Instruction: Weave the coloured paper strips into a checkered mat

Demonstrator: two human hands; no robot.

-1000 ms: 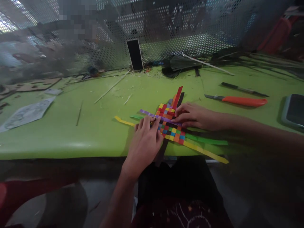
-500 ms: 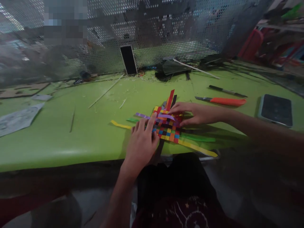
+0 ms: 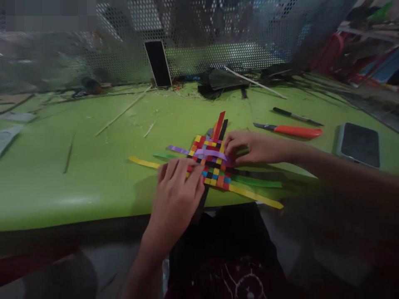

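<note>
A mat woven from coloured paper strips (image 3: 214,166) lies on the green table (image 3: 93,174) near its front edge. Loose ends stick out: yellow and green to both sides, red and black at the far side. A purple strip (image 3: 199,152) runs across the weave and bulges up in the middle. My left hand (image 3: 176,195) rests flat on the mat's left edge, fingers stretched out. My right hand (image 3: 249,147) pinches the purple strip's right end at the mat's right side.
An orange-handled cutter (image 3: 291,131) and a black pen (image 3: 294,116) lie right of the mat. A phone (image 3: 360,144) lies flat at far right; another phone (image 3: 158,63) leans on the perforated metal screen. Thin sticks and scraps lie at the left and back.
My left hand's fingers, raised on the purple strip before, have lowered flat onto the mat's left edge. My right hand has closed tighter on the purple strip. The view shifted slightly.
</note>
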